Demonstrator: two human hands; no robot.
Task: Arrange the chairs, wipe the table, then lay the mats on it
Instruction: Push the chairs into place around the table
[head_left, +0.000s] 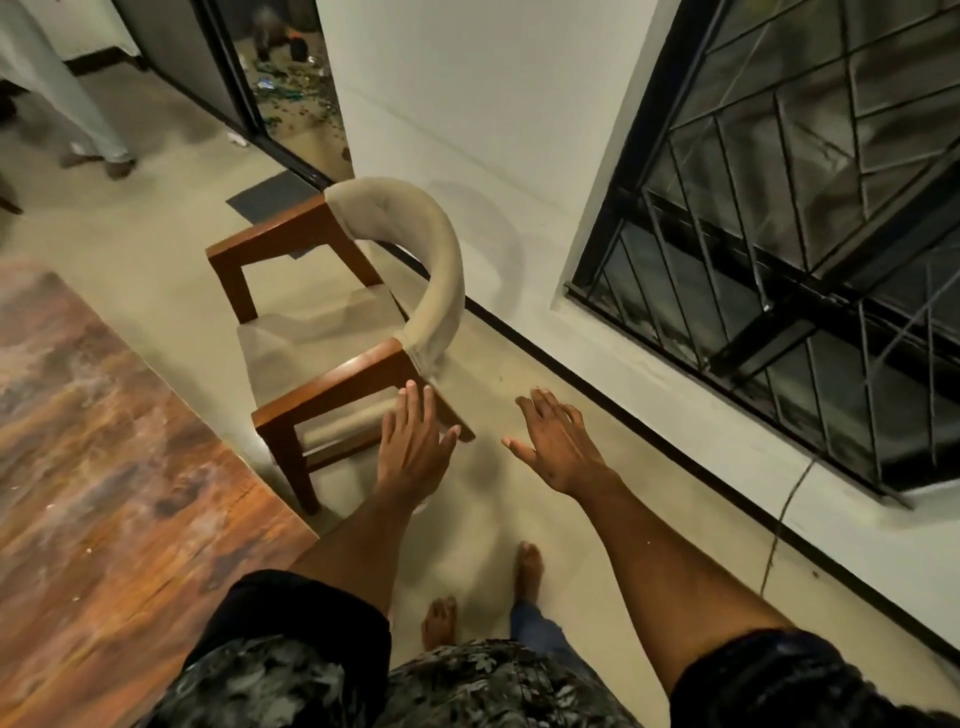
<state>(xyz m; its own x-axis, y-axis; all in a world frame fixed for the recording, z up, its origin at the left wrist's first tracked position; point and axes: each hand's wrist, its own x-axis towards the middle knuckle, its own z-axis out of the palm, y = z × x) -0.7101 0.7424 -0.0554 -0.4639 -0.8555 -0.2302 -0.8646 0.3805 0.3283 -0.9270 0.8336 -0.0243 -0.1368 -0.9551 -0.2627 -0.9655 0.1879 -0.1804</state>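
Head view: both hands spread near the chair

The table fills the lower left. Just beside its edge stands the chair, its curved back toward the wall. The left hand is spread at the near armrest; whether it touches is unclear. The right hand hangs spread over bare floor, holding nothing.

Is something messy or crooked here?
Yes. The chair stands apart from the table, turned at an angle. Bits of litter lie scattered past the doorway. Both hands are open.
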